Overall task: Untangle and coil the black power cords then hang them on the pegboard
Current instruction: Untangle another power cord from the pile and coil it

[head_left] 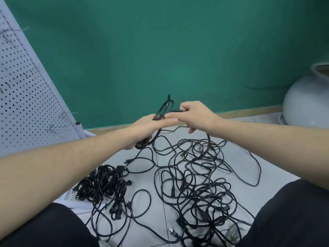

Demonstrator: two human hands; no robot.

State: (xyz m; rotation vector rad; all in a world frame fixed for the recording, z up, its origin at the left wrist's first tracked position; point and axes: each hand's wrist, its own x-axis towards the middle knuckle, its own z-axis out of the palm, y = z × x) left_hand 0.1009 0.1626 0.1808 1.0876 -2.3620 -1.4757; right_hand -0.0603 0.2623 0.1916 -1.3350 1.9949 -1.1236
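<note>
The left hand (142, 130) grips the upright black cord coil (161, 113); right hand (193, 116), just beside, pinches its loose strand

You face a green wall (160, 50) at the far side, met by a tan baseboard (249, 113). The floor (160, 175) is pale grey tile. At far right you see a large grey rounded vessel (308, 100) standing on the floor.
</note>
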